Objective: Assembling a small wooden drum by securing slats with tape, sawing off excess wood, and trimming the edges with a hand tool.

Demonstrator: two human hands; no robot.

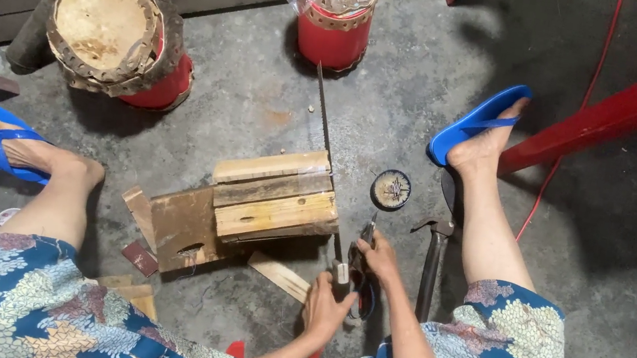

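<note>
I sit on the concrete floor with my legs spread. My left hand [325,309] grips the pale handle of a long thin blade [324,126] that stands on edge against the right side of a rough wooden block stand [270,197]. My right hand [380,258] is closed around pliers [366,240] with dark blue handles, jaws pointing up, just right of the blade handle. A hammer [434,257] lies on the floor beside my right leg. A small round tin [391,189] sits just beyond the pliers.
Two red drums with hide tops stand at the back, one at the left [118,39], one in the middle [336,7]. Wood scraps [280,276] lie by the stand. A red chair leg [618,113] and a red cord [589,84] are at the right.
</note>
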